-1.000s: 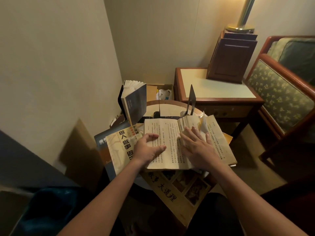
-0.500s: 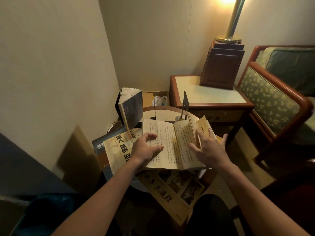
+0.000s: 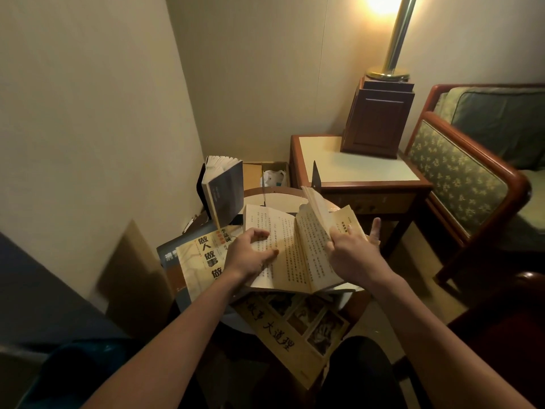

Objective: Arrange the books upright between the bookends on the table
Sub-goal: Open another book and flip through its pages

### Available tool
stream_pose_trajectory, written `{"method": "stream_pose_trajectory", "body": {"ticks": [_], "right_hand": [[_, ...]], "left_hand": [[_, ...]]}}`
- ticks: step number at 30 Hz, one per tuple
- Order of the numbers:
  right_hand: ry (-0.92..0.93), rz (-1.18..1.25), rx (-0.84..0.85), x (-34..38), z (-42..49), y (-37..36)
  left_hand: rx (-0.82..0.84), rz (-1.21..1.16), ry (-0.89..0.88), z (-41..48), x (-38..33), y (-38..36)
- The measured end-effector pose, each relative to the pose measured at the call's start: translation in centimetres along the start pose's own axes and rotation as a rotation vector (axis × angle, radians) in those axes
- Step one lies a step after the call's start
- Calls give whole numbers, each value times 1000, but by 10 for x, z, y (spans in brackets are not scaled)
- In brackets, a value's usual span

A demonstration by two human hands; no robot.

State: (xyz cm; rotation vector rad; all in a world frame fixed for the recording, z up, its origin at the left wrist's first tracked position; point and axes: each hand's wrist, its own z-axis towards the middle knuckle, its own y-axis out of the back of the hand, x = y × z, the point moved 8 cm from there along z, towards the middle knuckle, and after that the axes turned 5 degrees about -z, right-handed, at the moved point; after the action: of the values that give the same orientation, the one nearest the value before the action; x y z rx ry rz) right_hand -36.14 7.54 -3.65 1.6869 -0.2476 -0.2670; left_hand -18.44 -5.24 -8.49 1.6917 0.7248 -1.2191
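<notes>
The left hand [image 3: 250, 253] grips the left half of the open book [image 3: 290, 252], fingers curled, thumb pressing the page. The right hand [image 3: 352, 253] pinches a raised sheaf of its right pages. At 11 o'clock a dark book [image 3: 225, 193] stands upright (pages fanned on top) on the round table [image 3: 278, 196]. A bookend [image 3: 315, 178] stands at 12. A yellow book [image 3: 200, 258] lies at 9 and a photo-covered book [image 3: 298, 329] at 6.

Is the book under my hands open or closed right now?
Open. The book shows printed pages; left hand rests on one side, right hand grips the raised pages.
</notes>
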Motion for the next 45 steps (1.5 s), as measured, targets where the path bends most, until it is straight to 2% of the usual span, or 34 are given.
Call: {"method": "stream_pose_trajectory", "body": {"ticks": [4, 6, 9, 12, 17, 21, 23, 26, 28, 31, 33, 36, 38, 45], "right_hand": [[-45, 622, -84, 23, -9, 24], [-21, 705, -97, 40, -12, 27], [41, 635, -92, 67, -11, 15], [123, 635, -63, 86, -8, -4], [192, 590, -34, 78, 2, -19], [271, 436, -195, 67, 15, -16], [236, 385, -252, 56, 23, -16], [112, 234, -76, 32, 44, -42], [101, 173, 25, 23, 54, -61], [114, 170, 34, 20, 57, -77], [111, 150, 9, 19, 57, -81], [107, 150, 6, 16, 58, -82], [107, 135, 19, 17, 58, -83], [94, 123, 11, 16, 57, -83]], "left_hand": [[-5, -34, 3, -1, -4, 0], [-22, -102, 33, 0, -3, 0], [-91, -242, 88, 0, -4, 5], [-57, -326, 144, -1, 1, 5], [-2, -114, 159, -4, 21, 6], [-5, -134, 208, -4, 38, 5], [-5, -92, 220, -4, 44, 5], [-40, 4, 200, -5, 52, 5], [-74, 113, 186, -9, 58, 3], [-134, 516, 170, -14, 58, 4], [-125, 715, 89, -15, 50, -2], [51, 881, -151, -9, 37, -31], [156, 943, -215, -3, 37, -45], [131, 936, -143, 36, 36, -44]]}}
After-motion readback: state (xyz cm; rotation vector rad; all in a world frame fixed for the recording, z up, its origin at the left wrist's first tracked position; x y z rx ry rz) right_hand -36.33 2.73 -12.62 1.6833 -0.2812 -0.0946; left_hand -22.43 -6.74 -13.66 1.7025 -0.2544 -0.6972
